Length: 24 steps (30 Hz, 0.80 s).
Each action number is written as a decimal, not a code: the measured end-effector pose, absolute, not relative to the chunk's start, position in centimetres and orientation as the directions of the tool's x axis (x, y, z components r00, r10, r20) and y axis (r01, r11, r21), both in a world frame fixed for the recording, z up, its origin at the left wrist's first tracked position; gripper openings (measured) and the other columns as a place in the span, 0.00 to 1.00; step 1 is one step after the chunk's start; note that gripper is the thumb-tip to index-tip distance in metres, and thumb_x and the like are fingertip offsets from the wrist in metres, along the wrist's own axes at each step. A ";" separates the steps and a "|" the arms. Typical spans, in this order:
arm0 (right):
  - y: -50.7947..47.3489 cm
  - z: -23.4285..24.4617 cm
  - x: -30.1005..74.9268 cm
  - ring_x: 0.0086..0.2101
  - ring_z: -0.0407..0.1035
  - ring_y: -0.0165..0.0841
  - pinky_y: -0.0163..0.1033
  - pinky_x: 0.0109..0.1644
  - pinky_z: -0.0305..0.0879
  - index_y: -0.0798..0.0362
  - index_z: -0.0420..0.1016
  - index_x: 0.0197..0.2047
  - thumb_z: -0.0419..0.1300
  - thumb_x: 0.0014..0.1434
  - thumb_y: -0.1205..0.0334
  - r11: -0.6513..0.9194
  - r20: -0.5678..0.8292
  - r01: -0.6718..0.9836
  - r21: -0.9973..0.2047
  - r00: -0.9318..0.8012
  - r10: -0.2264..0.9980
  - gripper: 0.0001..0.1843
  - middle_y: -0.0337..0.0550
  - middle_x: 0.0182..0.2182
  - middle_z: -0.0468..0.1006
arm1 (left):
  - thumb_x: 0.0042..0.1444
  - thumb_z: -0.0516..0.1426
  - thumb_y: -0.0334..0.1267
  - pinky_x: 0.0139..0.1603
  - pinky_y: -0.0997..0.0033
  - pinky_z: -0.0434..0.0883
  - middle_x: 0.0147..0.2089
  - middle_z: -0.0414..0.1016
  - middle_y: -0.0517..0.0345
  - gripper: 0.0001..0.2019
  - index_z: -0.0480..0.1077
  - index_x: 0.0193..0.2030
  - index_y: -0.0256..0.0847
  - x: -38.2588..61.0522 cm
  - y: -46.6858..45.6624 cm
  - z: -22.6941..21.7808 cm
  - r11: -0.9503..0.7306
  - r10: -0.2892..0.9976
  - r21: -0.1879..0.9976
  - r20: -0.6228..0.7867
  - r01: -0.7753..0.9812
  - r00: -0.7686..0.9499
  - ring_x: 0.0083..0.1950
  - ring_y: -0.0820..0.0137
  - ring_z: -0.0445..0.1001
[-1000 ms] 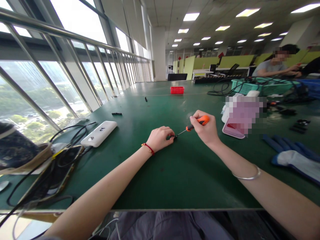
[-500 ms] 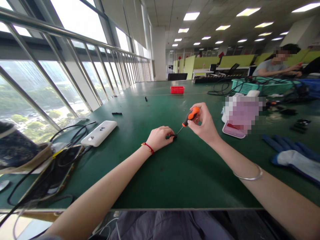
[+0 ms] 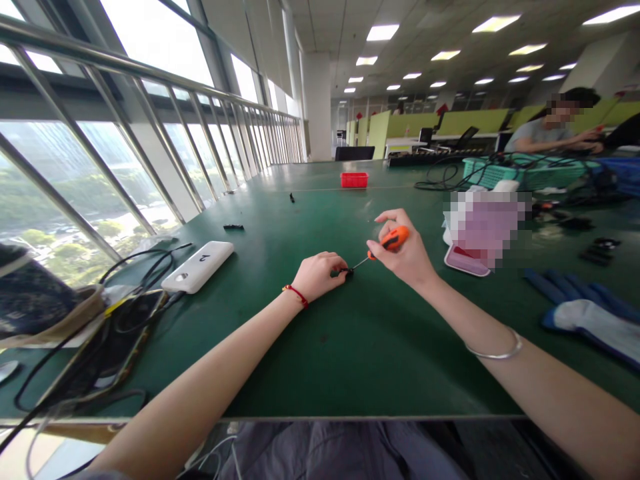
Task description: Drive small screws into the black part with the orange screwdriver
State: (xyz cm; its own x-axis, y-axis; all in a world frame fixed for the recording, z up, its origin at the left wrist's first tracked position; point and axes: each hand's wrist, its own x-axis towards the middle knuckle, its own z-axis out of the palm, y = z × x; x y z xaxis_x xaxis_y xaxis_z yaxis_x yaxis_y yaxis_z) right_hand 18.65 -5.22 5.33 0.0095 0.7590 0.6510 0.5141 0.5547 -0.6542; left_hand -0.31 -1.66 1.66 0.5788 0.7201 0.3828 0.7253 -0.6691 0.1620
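My left hand (image 3: 319,275) rests on the green table (image 3: 310,347) with its fingers pinched on a small black part (image 3: 347,272). My right hand (image 3: 403,250) is closed round an orange-handled screwdriver (image 3: 389,241). The screwdriver slants down to the left, and its thin metal tip meets the small black part. A red cord is tied round my left wrist and a silver bangle sits on my right forearm.
A white power bank (image 3: 199,266), black cables and a phone (image 3: 113,340) lie at the left. Blue and grey gloves (image 3: 585,310) lie at the right. A red bin (image 3: 354,179) stands far back. Another person (image 3: 555,130) sits at the far right behind a teal basket (image 3: 515,172).
My right hand has kept shifting the screwdriver: its handle rose steeper, then dropped lower and flatter, with fingers regripping it. The tip stays on the black part. My left hand has held still.
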 end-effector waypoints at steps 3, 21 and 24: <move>-5.2 5.3 18.6 0.21 0.59 0.27 0.35 0.31 0.59 0.50 0.66 0.34 0.58 0.51 0.56 0.547 0.641 0.527 -0.651 -0.005 0.768 0.08 0.32 0.19 0.64 | 0.53 0.54 0.37 0.37 0.74 0.68 0.37 0.76 0.61 0.08 0.73 0.36 0.43 -0.4 -1.6 1.6 -0.661 0.730 0.192 0.386 0.725 0.564 0.40 0.70 0.73; -4.9 4.4 18.1 0.21 0.58 0.25 0.33 0.28 0.59 0.49 0.62 0.43 0.58 0.48 0.63 0.595 0.657 0.430 -0.679 -0.006 0.754 0.17 0.29 0.21 0.60 | 0.53 0.54 0.38 0.38 0.73 0.69 0.37 0.76 0.61 0.08 0.74 0.36 0.43 -0.5 -1.2 1.2 -0.645 0.750 0.240 0.378 0.725 0.543 0.39 0.71 0.74; -4.5 4.1 18.3 0.22 0.59 0.26 0.33 0.25 0.57 0.48 0.58 0.45 0.58 0.45 0.65 0.605 0.662 0.394 -0.692 0.012 0.749 0.22 0.31 0.25 0.62 | 0.52 0.54 0.39 0.38 0.73 0.68 0.36 0.76 0.62 0.08 0.74 0.36 0.43 -0.5 -1.1 1.2 -0.643 0.753 0.249 0.380 0.724 0.538 0.39 0.70 0.74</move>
State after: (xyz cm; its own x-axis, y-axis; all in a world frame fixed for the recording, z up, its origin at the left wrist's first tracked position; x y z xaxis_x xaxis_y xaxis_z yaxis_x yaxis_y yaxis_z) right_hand 18.26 -4.51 4.14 0.0123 0.7492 0.6622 0.3938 0.6051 -0.6919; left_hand -0.46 -1.14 1.23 0.5377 0.7525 0.3802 0.7240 -0.6432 0.2492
